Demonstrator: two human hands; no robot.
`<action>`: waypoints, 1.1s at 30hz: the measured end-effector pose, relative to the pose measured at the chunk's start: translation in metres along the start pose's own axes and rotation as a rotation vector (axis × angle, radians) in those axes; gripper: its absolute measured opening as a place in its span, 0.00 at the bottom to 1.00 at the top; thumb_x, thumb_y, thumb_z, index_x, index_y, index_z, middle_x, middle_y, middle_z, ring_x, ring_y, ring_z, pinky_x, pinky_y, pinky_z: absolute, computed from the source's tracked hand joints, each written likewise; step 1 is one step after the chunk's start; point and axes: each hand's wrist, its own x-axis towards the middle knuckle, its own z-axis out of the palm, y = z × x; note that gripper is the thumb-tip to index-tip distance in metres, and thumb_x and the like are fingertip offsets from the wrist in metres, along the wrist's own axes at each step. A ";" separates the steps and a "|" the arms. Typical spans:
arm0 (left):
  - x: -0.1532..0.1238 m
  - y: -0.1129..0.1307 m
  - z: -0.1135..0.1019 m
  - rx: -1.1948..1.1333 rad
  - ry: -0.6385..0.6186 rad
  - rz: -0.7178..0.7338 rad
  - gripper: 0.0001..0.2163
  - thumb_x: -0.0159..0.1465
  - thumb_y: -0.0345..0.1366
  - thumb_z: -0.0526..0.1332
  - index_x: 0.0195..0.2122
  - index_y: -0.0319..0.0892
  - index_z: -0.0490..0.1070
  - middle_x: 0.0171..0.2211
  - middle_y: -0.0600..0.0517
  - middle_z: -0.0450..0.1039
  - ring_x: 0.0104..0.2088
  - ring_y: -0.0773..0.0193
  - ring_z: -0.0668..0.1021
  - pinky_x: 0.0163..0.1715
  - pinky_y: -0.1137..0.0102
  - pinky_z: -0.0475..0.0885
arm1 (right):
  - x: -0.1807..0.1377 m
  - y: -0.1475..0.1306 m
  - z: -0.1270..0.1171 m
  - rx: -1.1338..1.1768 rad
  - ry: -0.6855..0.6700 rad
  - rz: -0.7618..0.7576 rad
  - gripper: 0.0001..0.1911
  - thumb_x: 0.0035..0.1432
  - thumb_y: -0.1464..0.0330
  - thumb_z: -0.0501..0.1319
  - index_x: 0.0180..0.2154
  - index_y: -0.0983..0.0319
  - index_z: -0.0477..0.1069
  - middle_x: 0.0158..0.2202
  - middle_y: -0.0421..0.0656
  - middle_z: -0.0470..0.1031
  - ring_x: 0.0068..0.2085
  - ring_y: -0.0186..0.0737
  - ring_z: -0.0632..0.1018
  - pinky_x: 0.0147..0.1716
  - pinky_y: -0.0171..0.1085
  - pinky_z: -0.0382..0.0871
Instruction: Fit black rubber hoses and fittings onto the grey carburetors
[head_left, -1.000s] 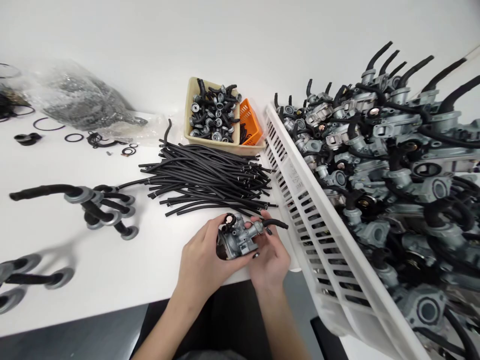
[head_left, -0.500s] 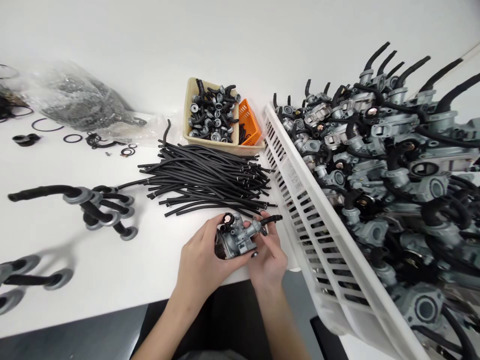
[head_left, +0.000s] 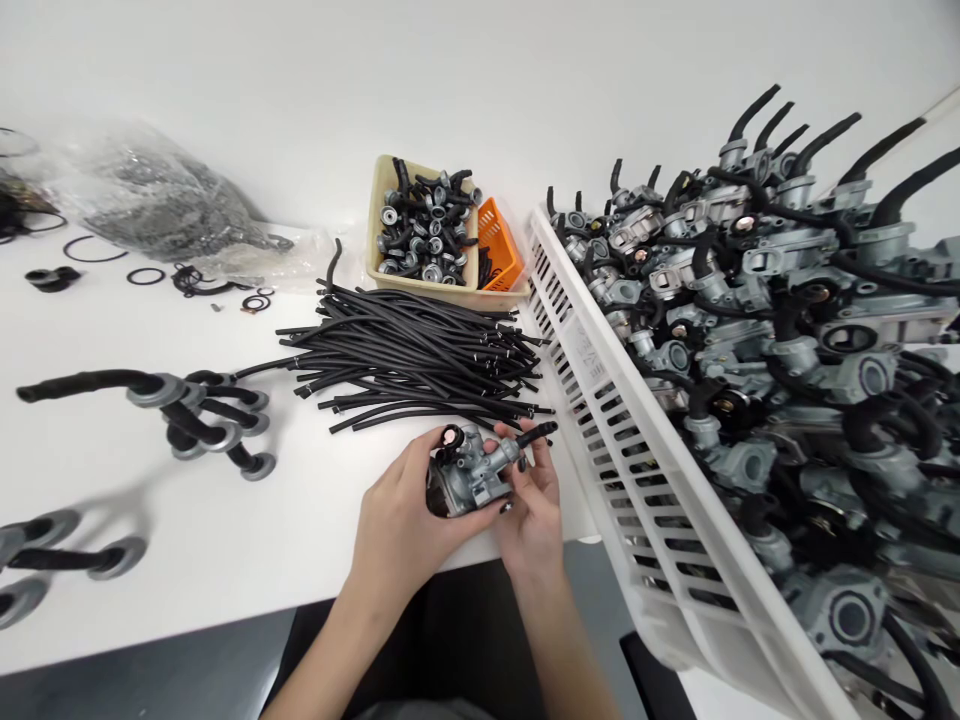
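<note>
A grey metal carburetor (head_left: 474, 478) is held between both hands above the front edge of the table. My left hand (head_left: 405, 500) wraps round its body from the left, thumb along the near side. From the right, my right hand (head_left: 532, 510) grips the carburetor's capped end, with the thumb on the cap and the fingers partly hidden behind it. A short black rubber boot (head_left: 537, 433) sticks out of that cap, pointing right. Just beyond the hands lies a pile of black rubber hoses (head_left: 412, 350).
At right stands a white slatted crate (head_left: 637, 450) heaped with carburetors (head_left: 795, 340). A cream bin (head_left: 373, 230) of caps and an orange basket (head_left: 504, 235) stand at the back. Grey caps with black boots (head_left: 225, 420) lie left, near rubber rings (head_left: 145, 276) and a plastic bag (head_left: 157, 200).
My right hand has shifted slightly left and its thumb has moved up onto the cap. The boot end has tilted up and a little left; my left hand keeps its hold.
</note>
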 end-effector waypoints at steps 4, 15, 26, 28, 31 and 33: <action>-0.001 -0.001 0.000 -0.009 0.002 -0.008 0.30 0.51 0.45 0.70 0.52 0.43 0.62 0.43 0.47 0.77 0.40 0.54 0.82 0.38 0.64 0.79 | 0.001 0.000 0.000 0.003 -0.011 0.016 0.18 0.44 0.69 0.73 0.39 0.54 0.76 0.40 0.40 0.81 0.40 0.40 0.80 0.46 0.42 0.72; -0.002 0.000 0.000 0.035 0.030 0.061 0.31 0.51 0.45 0.71 0.52 0.41 0.62 0.43 0.46 0.78 0.40 0.55 0.82 0.36 0.66 0.79 | 0.001 0.000 -0.001 -0.033 -0.021 -0.003 0.15 0.42 0.67 0.75 0.36 0.57 0.78 0.35 0.37 0.77 0.38 0.37 0.79 0.44 0.37 0.71; -0.002 -0.001 0.002 0.048 0.039 0.100 0.30 0.51 0.45 0.70 0.52 0.41 0.62 0.42 0.46 0.77 0.40 0.55 0.82 0.36 0.67 0.78 | 0.001 0.001 0.000 0.001 -0.007 0.004 0.18 0.41 0.69 0.76 0.37 0.55 0.78 0.39 0.38 0.81 0.35 0.35 0.79 0.42 0.36 0.73; -0.003 -0.001 0.003 0.055 0.039 0.108 0.30 0.52 0.46 0.70 0.52 0.41 0.62 0.42 0.46 0.77 0.40 0.55 0.82 0.36 0.67 0.78 | 0.001 0.001 -0.001 -0.008 0.008 -0.009 0.18 0.41 0.69 0.76 0.37 0.56 0.78 0.38 0.38 0.82 0.34 0.33 0.79 0.40 0.34 0.73; -0.004 -0.001 0.003 0.062 0.040 0.104 0.30 0.52 0.47 0.69 0.52 0.42 0.63 0.42 0.47 0.77 0.40 0.55 0.82 0.36 0.66 0.78 | 0.002 0.001 -0.001 -0.013 0.016 -0.010 0.18 0.41 0.68 0.76 0.38 0.56 0.78 0.35 0.37 0.81 0.33 0.32 0.79 0.38 0.32 0.73; -0.004 -0.001 0.003 0.061 0.039 0.101 0.30 0.52 0.47 0.69 0.52 0.41 0.63 0.42 0.47 0.77 0.40 0.55 0.82 0.36 0.67 0.78 | 0.002 0.002 -0.002 -0.008 0.012 -0.002 0.19 0.41 0.69 0.76 0.38 0.56 0.78 0.33 0.36 0.81 0.33 0.32 0.79 0.38 0.32 0.73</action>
